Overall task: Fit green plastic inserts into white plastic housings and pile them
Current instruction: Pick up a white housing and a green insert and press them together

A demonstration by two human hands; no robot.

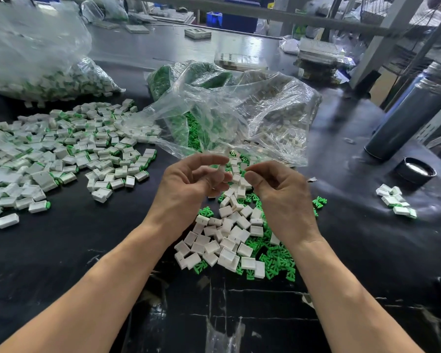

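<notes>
Hands are meeting above the loose heap of white box-shaped plastic housings (227, 235), readying a fit.

The left hand (189, 184) is curling its fingers around a small pale housing (222, 171), blurred; the right hand (278, 192) is pinching thumb to forefinger, though I cannot tell what it holds. Around that heap, spiky green plastic inserts (275, 261) are lying scattered; left of it, finished pieces (61, 154) are piling up. Smooth, slippery plastic could slip from the pinch, or a skewed insert could jam.

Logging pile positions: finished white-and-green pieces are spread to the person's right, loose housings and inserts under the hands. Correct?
Not quite. The head view shows the finished pieces spread to the person's left; loose housings and inserts do lie under the hands.
</notes>
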